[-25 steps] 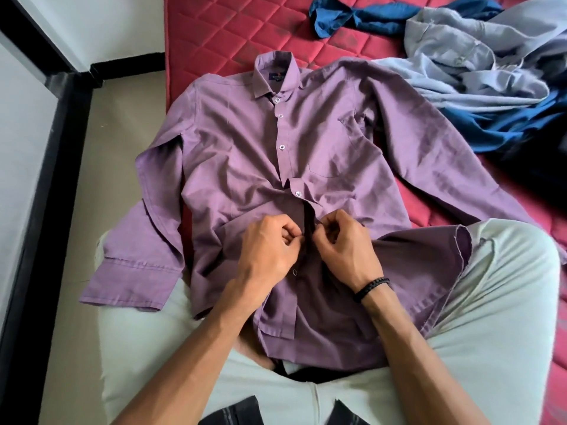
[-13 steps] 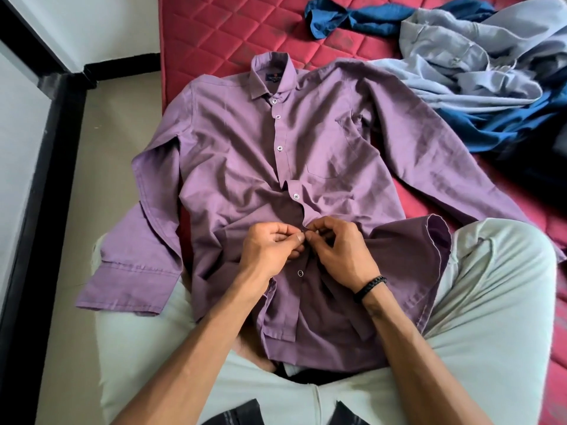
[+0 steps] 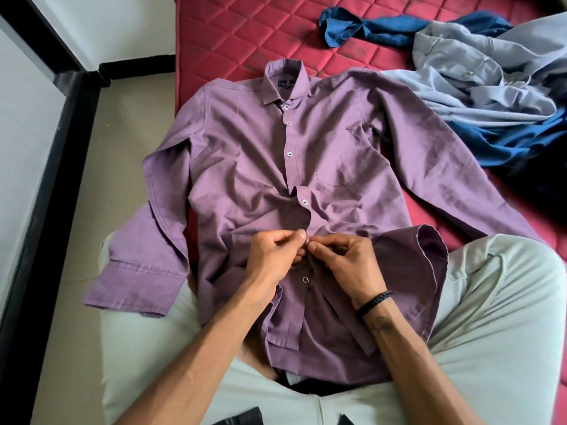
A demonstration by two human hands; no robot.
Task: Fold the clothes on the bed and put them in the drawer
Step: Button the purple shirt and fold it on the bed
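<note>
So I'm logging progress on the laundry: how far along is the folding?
Early. Done: the purple shirt lies spread face up, its upper buttons fastened. In hand: the left hand and right hand pinch its placket at a lower button. Left: folding it, then the grey garment and blue garment heaped on the red mattress. No drawer shows.

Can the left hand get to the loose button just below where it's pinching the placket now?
Probably yes. The loose button lies bare on the purple shirt just below the left hand, with nothing over it; the right hand sits beside it, not across it.
</note>
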